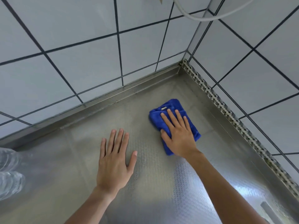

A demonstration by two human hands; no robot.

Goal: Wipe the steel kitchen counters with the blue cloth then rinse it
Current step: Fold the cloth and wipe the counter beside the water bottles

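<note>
Blue cloth (174, 125) folded, flat on steel table (145, 183) near tiled corner | right hand (178, 133) presses it, fingers straight | left hand (115, 160) flat, empty, beside cloth | wiping judged underway; rinse outstanding, no sink visible.

Bright, even light; glare on steel counter (186, 180); wide-angle bowing, blurred edges.
</note>
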